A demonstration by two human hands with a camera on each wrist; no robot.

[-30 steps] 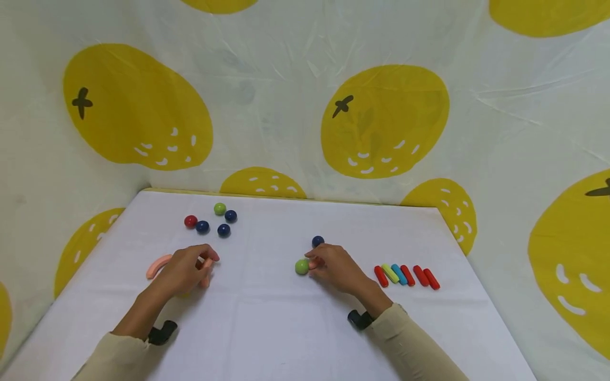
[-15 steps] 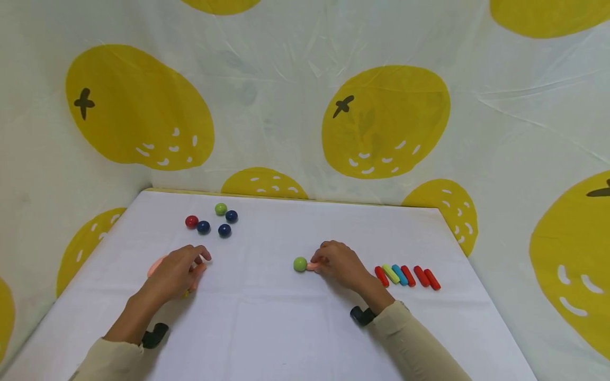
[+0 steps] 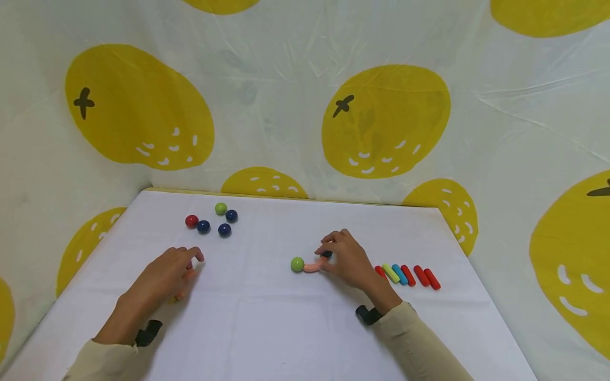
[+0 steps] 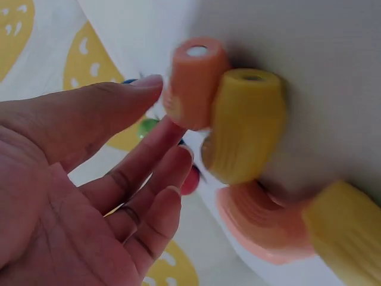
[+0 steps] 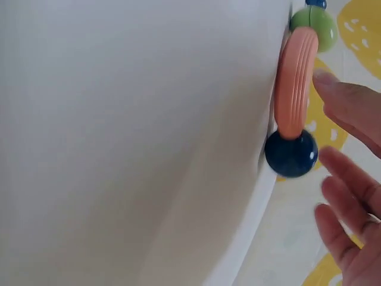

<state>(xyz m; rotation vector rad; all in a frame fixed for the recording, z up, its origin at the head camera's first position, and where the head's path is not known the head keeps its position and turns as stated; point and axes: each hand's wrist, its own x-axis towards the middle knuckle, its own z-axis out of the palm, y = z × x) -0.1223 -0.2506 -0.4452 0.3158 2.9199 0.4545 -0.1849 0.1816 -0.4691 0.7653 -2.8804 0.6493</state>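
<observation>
Beneath my right hand (image 3: 350,259), a curved orange magnetic rod (image 3: 313,267) lies on the cloth. A green ball (image 3: 297,264) joins its left end, and a dark blue ball (image 5: 292,153) sits at the other. The right thumb and fingers are spread beside the rod. At the left, my left hand (image 3: 162,275) hovers with relaxed fingers, its index fingertip right at the edge of an orange rod (image 4: 198,83) with a metal end. Next to that rod are a yellow rod (image 4: 249,128), another curved orange rod (image 4: 265,223) and a second yellow one (image 4: 348,235).
At the back left lie a red ball (image 3: 191,221), a green ball (image 3: 221,208) and several dark blue balls (image 3: 224,229). Short straight rods in red (image 3: 421,275), yellow-green and blue (image 3: 399,274) form a row at the right. Patterned fabric hangs behind the white table (image 3: 267,338).
The right fingers have loosened from the curved orange rod and spread apart, and the blue ball is now at the rod's right end. My left hand has drifted left and slightly nearer me.
</observation>
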